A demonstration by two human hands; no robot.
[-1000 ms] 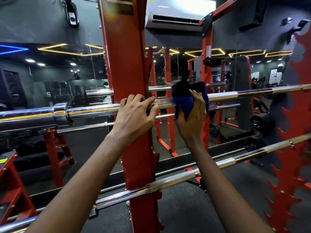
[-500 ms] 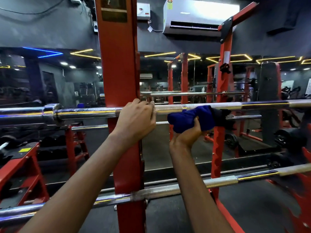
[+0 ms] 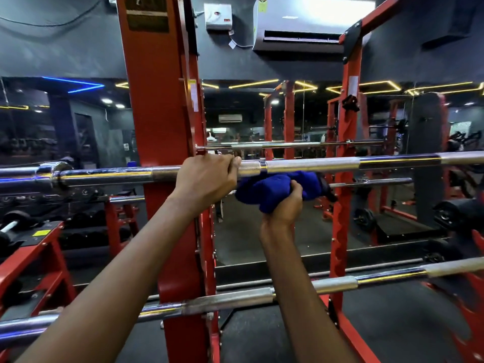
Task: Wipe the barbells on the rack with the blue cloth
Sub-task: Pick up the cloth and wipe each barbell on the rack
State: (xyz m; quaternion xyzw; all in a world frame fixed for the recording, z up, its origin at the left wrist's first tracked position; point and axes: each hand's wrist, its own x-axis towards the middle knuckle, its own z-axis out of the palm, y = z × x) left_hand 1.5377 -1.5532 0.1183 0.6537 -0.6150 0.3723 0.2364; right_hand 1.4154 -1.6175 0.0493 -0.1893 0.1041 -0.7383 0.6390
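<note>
Cloth, blue and fuzzy, bunches under the round chrome barbell.

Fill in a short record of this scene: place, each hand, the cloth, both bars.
place: gym, red rack
left hand: grips upper bar
right hand: holds cloth
cloth: blue, bunched, just under upper bar, beside left hand
lower bar: on rack, no hand on it
</note>
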